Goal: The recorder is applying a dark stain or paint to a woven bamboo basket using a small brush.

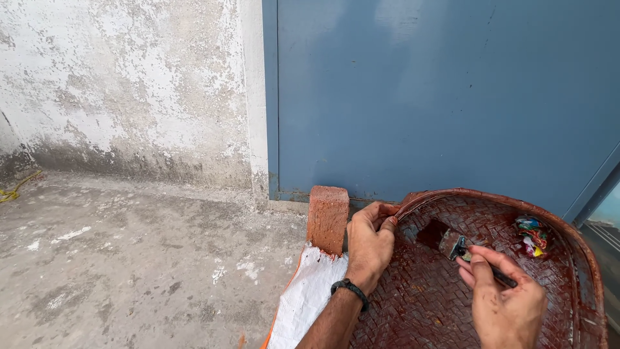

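Outdoor concrete floor (129, 258), rough and stained, with a peeling whitewashed wall (129, 84) behind it and a blue metal door (439, 97) to the wall's right. I'm taking the woven basket tray (426, 297) as my landmark: reddish-brown, wet-looking with paint, lying at the foot of the door.

Left hand (369, 245) is at the tray's near-left rim (420, 197), fingers curled and pinched on the rim edge, steadying it. Black band on that wrist.

Right hand (504, 304) is over the tray's middle, fingers pressed together around the handle of a small paintbrush (458, 247); bristle end touches the weave beside a dark patch (431, 232) in the tray's upper-left area. Could be a hole or unpainted spot, can't tell.

A red brick (327, 218) stands upright just left of the tray, touching a white woven sack (303, 297) that lies under the tray's left edge. A crumpled multicoloured wrapper (531, 236) sits inside the tray near its right rim.

My read: mid-coat, painting the inner weave, most of it already covered. Next stroke needs the rim hold kept firm and the brush worked into the weave gaps around the dark patch.
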